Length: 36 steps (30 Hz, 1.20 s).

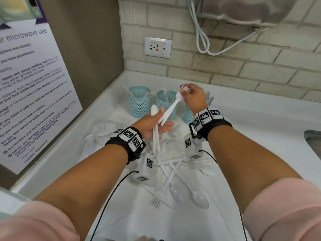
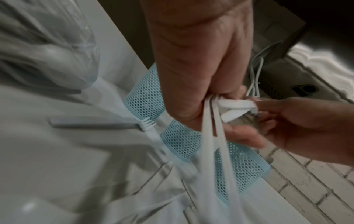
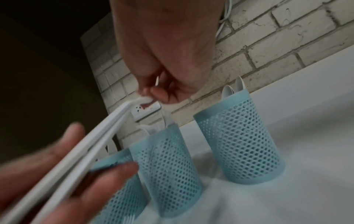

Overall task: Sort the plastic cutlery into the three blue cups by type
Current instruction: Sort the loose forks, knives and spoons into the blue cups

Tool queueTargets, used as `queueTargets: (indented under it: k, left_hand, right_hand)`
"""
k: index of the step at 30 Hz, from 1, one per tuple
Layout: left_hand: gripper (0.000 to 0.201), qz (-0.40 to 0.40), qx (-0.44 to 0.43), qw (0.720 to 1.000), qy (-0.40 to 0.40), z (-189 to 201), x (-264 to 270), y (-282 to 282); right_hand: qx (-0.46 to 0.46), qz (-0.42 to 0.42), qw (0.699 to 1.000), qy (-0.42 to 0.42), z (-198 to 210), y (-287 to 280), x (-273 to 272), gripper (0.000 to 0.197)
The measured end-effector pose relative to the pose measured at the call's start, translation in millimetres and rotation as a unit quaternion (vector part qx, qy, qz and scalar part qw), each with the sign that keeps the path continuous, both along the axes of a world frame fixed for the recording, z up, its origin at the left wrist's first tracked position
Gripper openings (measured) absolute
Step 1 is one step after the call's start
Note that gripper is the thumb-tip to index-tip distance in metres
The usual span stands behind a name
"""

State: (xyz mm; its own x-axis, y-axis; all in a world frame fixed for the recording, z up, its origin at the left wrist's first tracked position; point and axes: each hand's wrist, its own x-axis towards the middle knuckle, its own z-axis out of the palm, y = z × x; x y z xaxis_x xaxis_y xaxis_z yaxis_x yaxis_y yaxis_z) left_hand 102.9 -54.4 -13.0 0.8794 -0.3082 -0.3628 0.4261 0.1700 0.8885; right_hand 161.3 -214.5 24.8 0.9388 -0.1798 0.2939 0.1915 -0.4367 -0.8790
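Above the heap of loose cutlery on the white counter, met mid-air, both forearms reaching forward. Left hand turned palm-up, thumb pressed over two spoons, bowls up past the thumb, handles hanging below the palm; fingers half spread, only loosely curled. Right hand raised higher, wrist bent, fingertips pinching the tined ends of two white forks; fork handles slanted down onto the left fingers. Just beyond the grip, stood three blue mesh cups in a row: knives in the left, forks in the middle cup, spoons in the right cup. Left of the grip, lay a crumpled clear bag.
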Motion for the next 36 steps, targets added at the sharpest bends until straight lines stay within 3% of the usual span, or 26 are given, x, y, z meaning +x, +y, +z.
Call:
queueTargets:
  k: [3, 8, 10, 13, 16, 19, 23, 27, 30, 33, 36]
  left_hand:
    - [0.045, 0.044, 0.003, 0.999, 0.013, -0.5, 3.3, 5.0]
    - [0.031, 0.040, 0.049, 0.998, 0.007, -2.7, 8.9, 5.0]
    - [0.015, 0.031, 0.025, 0.999, 0.025, -1.3, 10.9, 5.4]
    - [0.014, 0.028, -0.032, 0.997, 0.059, 2.6, 11.0, 7.9]
    - [0.009, 0.048, -0.071, 0.993, 0.081, 2.9, 10.7, 11.5]
    - [0.021, 0.070, -0.085, 0.991, 0.072, -0.8, 11.5, 14.9]
    - [0.029, 0.069, -0.079, 0.994, 0.031, -2.3, 10.3, 16.6]
    - [0.030, 0.047, -0.074, 0.996, -0.005, -5.2, 8.2, 18.5]
    - [0.031, 0.049, -0.057, 0.997, -0.022, -6.9, 7.0, 19.4]
    - [0.032, 0.062, -0.050, 0.996, -0.037, -7.8, 6.9, 19.8]
    - [0.032, 0.076, -0.055, 0.995, -0.041, -8.5, 8.3, 21.8]
  right_hand:
    - [0.040, -0.155, 0.985, -0.057, 17.4, -6.2, 9.8, 0.014]
    - [0.062, -0.158, 0.979, -0.115, 27.1, -10.1, 16.8, 0.018]
    - [0.037, -0.154, 0.981, -0.112, 22.2, -6.1, 15.7, 0.020]
    - [0.011, -0.123, 0.987, -0.106, 13.4, -0.3, 15.2, 0.022]
    - [-0.070, -0.083, 0.991, -0.084, 7.9, 3.0, 14.8, 0.025]
    - [-0.164, -0.021, 0.983, -0.084, 2.8, 7.7, 16.4, 0.029]
    - [-0.331, 0.019, 0.943, -0.042, -10.7, 13.5, 19.6, 0.031]
    - [-0.428, -0.015, 0.904, -0.009, -11.1, 21.2, 13.7, 0.033]
    - [-0.422, -0.025, 0.906, -0.020, -3.4, 25.8, 11.8, 0.039]
    - [-0.307, 0.007, 0.944, -0.119, 1.8, 26.8, 7.8, 0.034]
    - [-0.276, 0.051, 0.951, -0.129, 5.5, 30.3, 0.1, 0.029]
